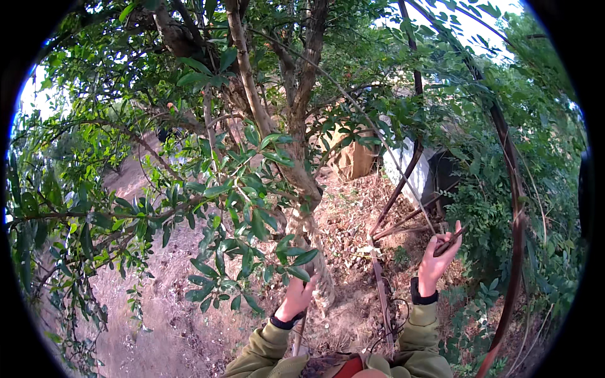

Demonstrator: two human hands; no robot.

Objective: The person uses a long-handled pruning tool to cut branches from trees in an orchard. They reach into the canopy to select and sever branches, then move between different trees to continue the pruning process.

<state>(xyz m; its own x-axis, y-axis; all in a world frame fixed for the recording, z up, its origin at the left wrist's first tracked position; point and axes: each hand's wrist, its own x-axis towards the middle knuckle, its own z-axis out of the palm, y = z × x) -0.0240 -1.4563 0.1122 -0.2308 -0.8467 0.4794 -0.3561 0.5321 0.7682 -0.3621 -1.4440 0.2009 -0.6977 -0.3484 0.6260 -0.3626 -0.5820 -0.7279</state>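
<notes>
My right hand (431, 269) is raised at the right, its fingers and thumb closed around a narrow dark brown object (449, 243) whose kind I cannot make out. Just above it ends a long thin branch (398, 169) that slants down from the upper left. My left hand (292, 300) is lower, in front of the trunk (304, 228) of a leafy tree. Green leaves (255, 220) hang over its fingertips. Those fingers look bent around something dark and slim that is mostly hidden. Olive sleeves and dark cuffs cover both forearms.
A curved brown stem (515, 208) arches down the right side. Dark poles (394, 200) meet at a pale upright post (379, 286) between my arms. Behind stand a tan sack (350, 157) and a white sack (403, 167). Dry leaves litter the sloping ground (157, 309).
</notes>
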